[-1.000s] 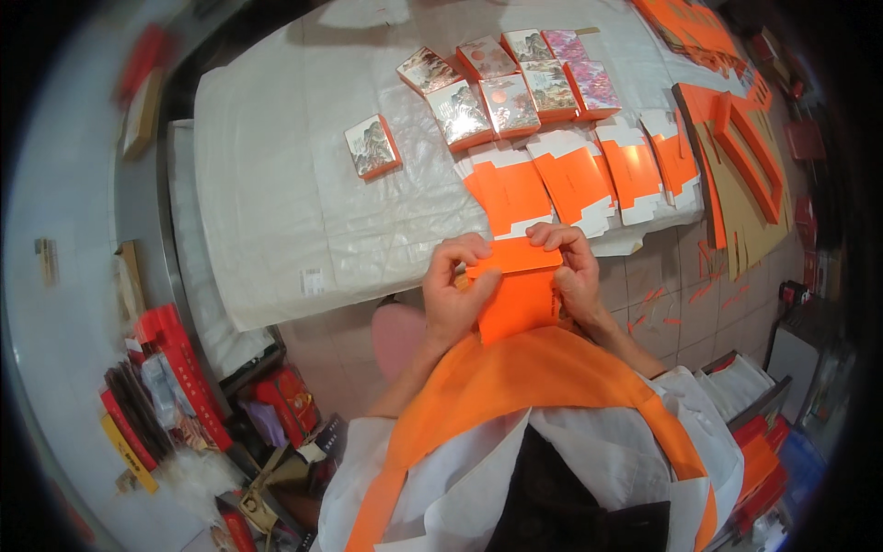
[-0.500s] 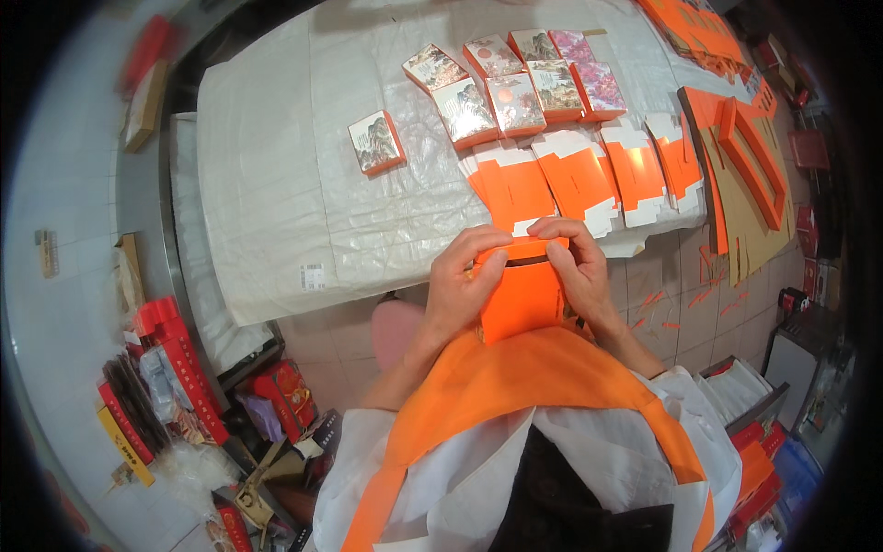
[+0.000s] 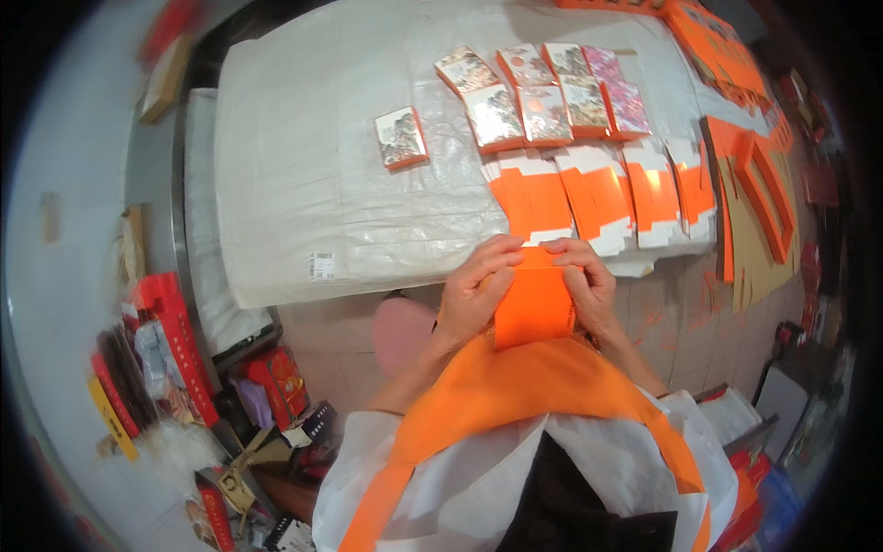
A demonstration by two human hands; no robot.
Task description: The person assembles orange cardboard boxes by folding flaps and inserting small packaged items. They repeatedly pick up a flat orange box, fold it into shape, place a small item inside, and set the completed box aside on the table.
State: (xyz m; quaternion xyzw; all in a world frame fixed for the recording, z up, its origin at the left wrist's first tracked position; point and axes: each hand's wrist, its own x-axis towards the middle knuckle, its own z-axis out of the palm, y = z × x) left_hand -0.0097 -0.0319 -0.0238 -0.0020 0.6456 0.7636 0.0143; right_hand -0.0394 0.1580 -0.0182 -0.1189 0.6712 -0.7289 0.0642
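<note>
An orange cardboard box [image 3: 533, 308] is held upright against my orange apron [image 3: 515, 377], just off the table's near edge. My left hand [image 3: 480, 287] grips its left side, with the fingers along the top edge. On the other side my right hand [image 3: 589, 283] holds the box, its fingertips curled over the top flap. The flap lies closed, with no gap showing. Just beyond my hands lie fanned stacks of flat orange-and-white box blanks [image 3: 535, 201]. Behind these stand several folded boxes [image 3: 497, 118] with printed landscape tops.
A white plastic sheet [image 3: 294, 184] covers the table. One folded box [image 3: 400, 138] stands apart at left. At right are cardboard sheets with an orange frame [image 3: 763, 198]. A pink stool [image 3: 403, 336] sits under the table edge. Red packaging [image 3: 175, 340] crowds the lower left.
The dark slot at the top of the box has closed as my hands pressed the flap down. My view has shifted, so the table sits a little further right.
</note>
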